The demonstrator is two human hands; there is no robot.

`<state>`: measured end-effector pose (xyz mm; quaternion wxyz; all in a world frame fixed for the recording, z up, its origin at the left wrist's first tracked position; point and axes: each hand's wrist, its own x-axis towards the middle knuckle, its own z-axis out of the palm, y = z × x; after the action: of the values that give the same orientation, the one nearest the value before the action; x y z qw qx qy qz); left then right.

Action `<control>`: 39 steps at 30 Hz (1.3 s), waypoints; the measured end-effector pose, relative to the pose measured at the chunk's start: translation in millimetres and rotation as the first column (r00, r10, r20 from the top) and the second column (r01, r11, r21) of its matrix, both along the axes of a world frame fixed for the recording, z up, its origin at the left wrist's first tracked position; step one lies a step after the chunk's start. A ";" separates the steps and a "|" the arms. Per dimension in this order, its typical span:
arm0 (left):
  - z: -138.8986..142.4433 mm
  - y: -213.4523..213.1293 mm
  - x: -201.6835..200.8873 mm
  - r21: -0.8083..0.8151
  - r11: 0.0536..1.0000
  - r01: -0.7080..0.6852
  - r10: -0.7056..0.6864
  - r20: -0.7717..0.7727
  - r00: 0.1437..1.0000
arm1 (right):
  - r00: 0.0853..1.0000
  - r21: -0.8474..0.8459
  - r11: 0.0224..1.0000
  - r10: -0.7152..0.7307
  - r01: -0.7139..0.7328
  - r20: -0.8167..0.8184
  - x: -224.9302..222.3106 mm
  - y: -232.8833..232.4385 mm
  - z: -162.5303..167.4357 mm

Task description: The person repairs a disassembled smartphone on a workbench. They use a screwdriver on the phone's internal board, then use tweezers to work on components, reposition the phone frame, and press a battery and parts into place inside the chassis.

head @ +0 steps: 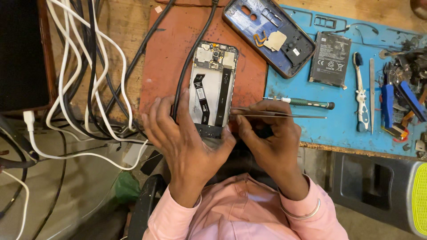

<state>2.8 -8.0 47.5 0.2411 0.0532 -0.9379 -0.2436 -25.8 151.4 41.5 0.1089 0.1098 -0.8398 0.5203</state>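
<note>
An opened phone body [212, 89] with bare circuit board and black ribbon cables lies on a reddish mat [169, 53]. My left hand [184, 142] grips its lower left edge and bottom end. In my right hand [269, 138] are thin metal tweezers [284, 115], fingers pinched around them, with the tips touching the phone's right edge. The phone's back cover [271, 33], dark blue with an orange flex inside, sits further up the bench.
On the blue mat [338, 129] lie a green-handled screwdriver [307, 103], a black battery [330, 59], a white toothbrush [361, 95], a metal spudger [372, 93] and a pile of tools [402, 89]. Black and white cables [89, 66] tangle at left.
</note>
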 end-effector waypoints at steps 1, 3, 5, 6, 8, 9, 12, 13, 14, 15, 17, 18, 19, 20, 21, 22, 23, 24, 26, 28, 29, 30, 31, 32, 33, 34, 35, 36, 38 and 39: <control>0.1 0.1 0.5 0.003 1.000 -0.002 0.002 0.007 1.000 | 1.000 -0.015 1.000 0.008 -0.008 0.010 -0.2 -1.1 0.5; -0.5 0.8 0.9 0.004 1.000 -0.009 0.009 0.010 1.000 | 0.999 -0.043 0.999 0.026 -0.025 0.027 -0.7 -2.4 1.9; -1.6 1.7 0.7 0.001 1.000 -0.016 0.016 0.005 1.000 | 0.996 -0.125 0.992 0.035 -0.024 0.082 -1.6 -3.2 3.2; -2.1 1.8 0.5 0.002 1.000 -0.016 0.016 0.003 1.000 | 0.993 -0.166 0.986 0.040 -0.021 0.110 -2.3 -3.6 3.6; -2.7 2.4 0.7 0.003 1.000 -0.018 0.018 0.001 1.000 | 0.988 -0.247 0.969 0.052 -0.015 0.143 -5.5 -5.0 3.5; -2.8 2.4 0.8 0.001 1.000 -0.020 0.020 -0.002 1.000 | 0.986 -0.288 0.958 0.060 -0.012 0.158 -7.6 -5.9 3.1; -2.9 2.1 -0.2 -0.007 1.000 -0.021 0.021 -0.016 1.000 | 0.995 -0.180 0.984 0.006 0.011 0.095 -14.0 -7.2 2.0; -2.8 1.6 -0.4 -0.007 1.000 -0.019 0.019 -0.021 1.000 | 0.995 -0.187 0.982 0.011 0.007 0.096 -16.0 -7.5 1.9; -2.7 1.5 -0.6 -0.006 1.000 -0.016 0.016 -0.025 1.000 | 0.995 -0.193 0.981 0.015 0.004 0.097 -17.6 -7.4 2.0; -2.8 1.6 -1.0 -0.004 1.000 -0.017 0.016 -0.027 0.999 | 0.995 -0.199 0.980 0.019 0.000 0.097 -19.7 -7.4 2.2; -2.9 2.3 -1.3 -0.002 1.000 -0.018 0.018 -0.030 0.999 | 0.999 -0.203 0.979 0.042 -0.034 0.034 -23.9 -8.4 2.8; -3.0 2.4 -1.5 0.000 1.000 -0.020 0.020 -0.031 0.999 | 0.999 -0.204 0.978 0.053 -0.051 0.003 -26.2 -9.0 3.4; -2.9 2.6 -1.2 0.001 1.000 -0.021 0.021 -0.031 0.999 | 0.999 -0.213 0.977 0.031 -0.021 0.041 -28.7 -9.9 4.1; -3.2 2.9 -1.9 0.002 1.000 -0.023 0.023 -0.035 0.999 | 0.997 -0.221 0.975 0.009 0.008 0.076 -32.4 -11.1 4.5; -3.3 2.7 -2.5 0.003 1.000 -0.021 0.021 -0.039 0.999 | 0.994 -0.229 0.973 -0.010 0.034 0.108 -36.8 -12.7 5.1; -3.1 3.1 -2.0 0.004 1.000 -0.020 0.020 -0.040 0.999 | 0.995 -0.221 0.975 -0.011 0.033 0.099 -40.6 -13.5 6.0; -3.0 3.4 -1.8 0.006 1.000 -0.020 0.020 -0.041 0.999 | 0.996 -0.213 0.977 -0.012 0.032 0.091 -44.1 -14.2 7.1; -3.0 3.9 -1.9 0.009 1.000 -0.022 0.022 -0.039 0.999 | 0.997 -0.205 0.978 -0.013 0.030 0.082 -47.1 -14.7 8.1; -3.2 3.8 -2.7 0.014 1.000 -0.023 0.023 -0.037 0.999 | 0.999 -0.173 0.985 -0.011 0.020 0.052 -51.0 -15.8 10.2; -3.5 4.2 -2.8 0.019 1.000 -0.023 0.024 -0.038 0.999 | 0.999 -0.146 0.989 -0.014 0.019 0.036 -51.8 -16.4 11.9; -3.7 3.9 -3.1 0.021 1.000 -0.023 0.024 -0.038 0.999 | 0.999 -0.136 0.990 -0.019 0.023 0.032 -51.9 -16.9 12.5; -3.8 3.7 -3.0 0.021 1.000 -0.022 0.023 -0.042 0.999 | 0.999 -0.127 0.992 -0.022 0.026 0.028 -51.8 -17.2 12.6; -4.0 3.6 -3.2 0.021 1.000 -0.021 0.022 -0.047 0.999 | 0.999 -0.159 0.987 -0.011 0.015 0.032 -51.8 -17.7 12.6; -4.3 3.6 -3.8 0.021 1.000 -0.020 0.021 -0.054 0.998 | 0.999 -0.190 0.982 0.001 0.005 0.032 -52.5 -18.0 12.2; -4.3 3.1 -4.3 0.022 1.000 -0.021 0.023 -0.055 0.998 | 0.999 -0.222 0.975 0.013 -0.005 0.032 -53.1 -18.5 11.7; -4.0 3.0 -4.2 0.024 0.999 -0.022 0.024 -0.053 0.998 | 0.999 -0.183 0.983 -0.016 0.025 0.046 -54.2 -18.6 11.2; -3.6 2.8 -4.1 0.025 0.999 -0.023 0.025 -0.052 0.998 | 0.997 -0.144 0.988 -0.046 0.054 0.057 -56.4 -18.5 10.6; -2.9 2.6 -4.1 0.020 1.000 -0.023 0.024 -0.047 0.999 | 0.995 -0.104 0.991 -0.075 0.082 0.066 -58.2 -18.2 9.9; -0.8 0.5 -3.5 0.011 1.000 -0.022 0.023 -0.036 0.999 | 0.998 -0.176 0.983 -0.044 0.051 0.044 -59.6 -18.7 8.5; 0.4 -1.7 -3.6 -0.002 1.000 -0.007 0.006 -0.032 0.999 | 0.999 -0.211 0.977 -0.028 0.034 0.030 -60.1 -18.8 7.9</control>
<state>-0.8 -9.6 47.9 0.2570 0.0520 -0.9341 -0.2425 -85.9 132.6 49.4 0.1167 0.0775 -0.7826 0.6065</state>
